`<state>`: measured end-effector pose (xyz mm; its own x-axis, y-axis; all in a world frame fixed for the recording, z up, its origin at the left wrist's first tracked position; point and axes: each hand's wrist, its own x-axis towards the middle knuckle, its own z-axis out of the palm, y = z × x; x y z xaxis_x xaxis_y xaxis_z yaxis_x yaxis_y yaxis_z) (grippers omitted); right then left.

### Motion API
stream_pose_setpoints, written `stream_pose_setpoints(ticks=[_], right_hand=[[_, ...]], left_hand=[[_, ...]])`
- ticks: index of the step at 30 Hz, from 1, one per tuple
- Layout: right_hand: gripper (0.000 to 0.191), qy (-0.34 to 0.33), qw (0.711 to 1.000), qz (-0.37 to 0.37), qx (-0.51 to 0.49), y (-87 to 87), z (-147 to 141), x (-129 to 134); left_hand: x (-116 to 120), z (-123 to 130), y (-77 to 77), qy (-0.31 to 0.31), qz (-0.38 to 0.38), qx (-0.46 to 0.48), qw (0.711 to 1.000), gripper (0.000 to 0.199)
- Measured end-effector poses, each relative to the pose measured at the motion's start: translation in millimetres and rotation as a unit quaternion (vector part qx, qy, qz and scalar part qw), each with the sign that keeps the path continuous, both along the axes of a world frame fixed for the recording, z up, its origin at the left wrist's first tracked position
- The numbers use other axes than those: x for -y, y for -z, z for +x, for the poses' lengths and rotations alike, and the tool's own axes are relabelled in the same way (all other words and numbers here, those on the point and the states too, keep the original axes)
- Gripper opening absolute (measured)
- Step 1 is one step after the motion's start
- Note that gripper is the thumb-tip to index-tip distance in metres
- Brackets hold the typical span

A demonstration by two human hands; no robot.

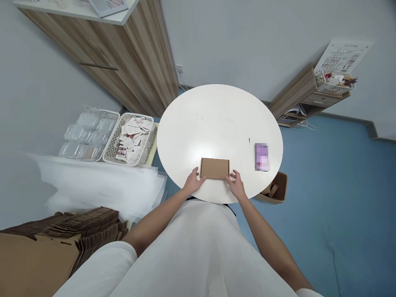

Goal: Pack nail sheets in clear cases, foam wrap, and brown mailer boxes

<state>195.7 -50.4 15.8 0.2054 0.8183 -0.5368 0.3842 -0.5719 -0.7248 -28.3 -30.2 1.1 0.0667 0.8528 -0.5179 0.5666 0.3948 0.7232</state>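
Observation:
A small, flat brown cardboard box (215, 168) lies closed on the white round table (216, 119), close to its near edge. My left hand (193, 182) is at the box's left near corner, thumb at the corner and fingers spread beside the side. At the opposite near corner, my right hand (236, 185) has its thumb by the cardboard and its fingers apart. Whether the thumbs press on the box is hard to tell. To the right on the table is a purple and pink packet (262, 157), blurred by pixels.
Left of the table stand a white basket (107, 154) of clear plastic packs and another basket (150, 142) of printed cards. Nearer are white translucent sheets (105, 185) and stacked flattened cartons (40, 255). An open cardboard box (281, 189) sits on the floor at right.

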Motion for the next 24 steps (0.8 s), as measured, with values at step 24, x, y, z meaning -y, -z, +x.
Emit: stream_pose_setpoints(ticks=[24], right_hand=[[0.072, 0.0, 0.996, -0.088, 0.018, -11.7, 9, 2]], left_hand=[[-23, 3, -4.2, 0.149, 0.058, -0.02, 0.987, 0.06]])
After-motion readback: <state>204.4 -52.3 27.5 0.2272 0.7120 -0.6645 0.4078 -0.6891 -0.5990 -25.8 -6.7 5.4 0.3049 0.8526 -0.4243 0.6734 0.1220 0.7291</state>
